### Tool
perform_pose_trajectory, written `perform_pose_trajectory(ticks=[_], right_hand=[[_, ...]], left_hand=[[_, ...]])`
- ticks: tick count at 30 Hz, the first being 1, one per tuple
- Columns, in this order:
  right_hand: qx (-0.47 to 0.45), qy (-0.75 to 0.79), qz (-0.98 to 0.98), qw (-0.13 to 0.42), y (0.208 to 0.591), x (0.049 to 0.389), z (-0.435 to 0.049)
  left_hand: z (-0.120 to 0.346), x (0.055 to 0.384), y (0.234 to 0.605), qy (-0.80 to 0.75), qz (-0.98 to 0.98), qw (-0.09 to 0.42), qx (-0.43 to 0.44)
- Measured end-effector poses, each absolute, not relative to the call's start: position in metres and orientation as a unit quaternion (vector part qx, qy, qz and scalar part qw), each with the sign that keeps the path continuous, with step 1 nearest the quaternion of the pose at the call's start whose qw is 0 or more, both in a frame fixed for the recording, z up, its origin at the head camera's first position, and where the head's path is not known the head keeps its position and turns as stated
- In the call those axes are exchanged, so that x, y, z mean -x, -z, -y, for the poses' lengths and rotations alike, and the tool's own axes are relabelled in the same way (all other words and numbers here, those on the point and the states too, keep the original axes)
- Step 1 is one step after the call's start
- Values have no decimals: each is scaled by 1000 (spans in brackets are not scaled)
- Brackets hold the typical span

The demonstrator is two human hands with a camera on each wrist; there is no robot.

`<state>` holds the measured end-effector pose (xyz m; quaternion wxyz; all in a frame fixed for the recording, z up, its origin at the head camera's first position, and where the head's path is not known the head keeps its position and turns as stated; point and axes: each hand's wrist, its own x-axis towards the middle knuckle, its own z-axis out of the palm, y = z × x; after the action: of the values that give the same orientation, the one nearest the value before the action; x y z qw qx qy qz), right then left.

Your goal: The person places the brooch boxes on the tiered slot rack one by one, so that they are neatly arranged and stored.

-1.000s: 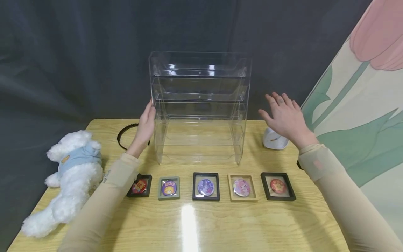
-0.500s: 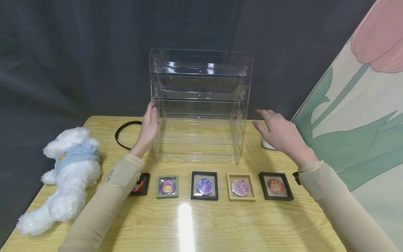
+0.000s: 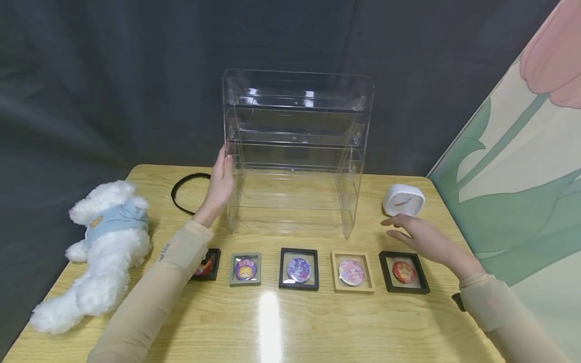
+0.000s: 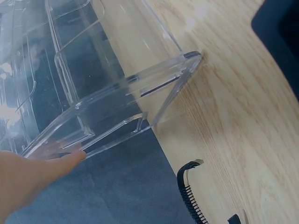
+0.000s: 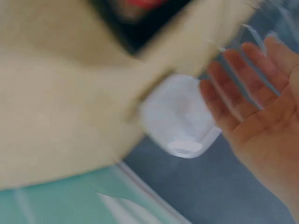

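Observation:
My left hand (image 3: 219,186) holds the left side of a clear acrylic tiered rack (image 3: 294,136), thumb at its side edge and fingers showing through the clear panel in the left wrist view. My right hand (image 3: 424,239), fingers loosely extended, hovers between a white alarm clock (image 3: 404,200) and a black square display frame (image 3: 407,289) with a red badge. It holds nothing. Left of that frame, in a row, lie a light wood frame (image 3: 354,289) with a pink badge, a black frame (image 3: 298,286) with a purple badge, and a green-grey frame (image 3: 245,283).
Another black frame (image 3: 213,264) is partly covered by my left sleeve. A white plush dog (image 3: 106,247) in a blue shirt lies at the table's left. Behind my left hand is a black toothed headband (image 3: 179,189). A dark curtain (image 3: 181,75) hangs behind the table.
My right hand has come down and toward me from beside the rack, uncovering the alarm clock. My left hand stays on the rack, which stands in the same place.

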<state>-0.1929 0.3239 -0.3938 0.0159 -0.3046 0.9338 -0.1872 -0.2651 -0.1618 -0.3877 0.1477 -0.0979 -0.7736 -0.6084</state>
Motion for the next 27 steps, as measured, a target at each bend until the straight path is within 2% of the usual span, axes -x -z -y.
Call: perform_pose_trajectory(ticks=[5, 9, 21, 27], right_hand=[[326, 219, -919, 35, 428, 182, -338], [339, 245, -908, 26, 444, 177, -344], [368, 220, -902, -44, 463, 177, -346], [368, 206, -905, -58, 465, 177, -344]], left_hand=[[163, 265, 388, 605, 777, 148, 96], [163, 266, 388, 605, 776, 145, 101], [164, 267, 390, 604, 776, 150, 101], [163, 267, 392, 606, 773, 153, 107]])
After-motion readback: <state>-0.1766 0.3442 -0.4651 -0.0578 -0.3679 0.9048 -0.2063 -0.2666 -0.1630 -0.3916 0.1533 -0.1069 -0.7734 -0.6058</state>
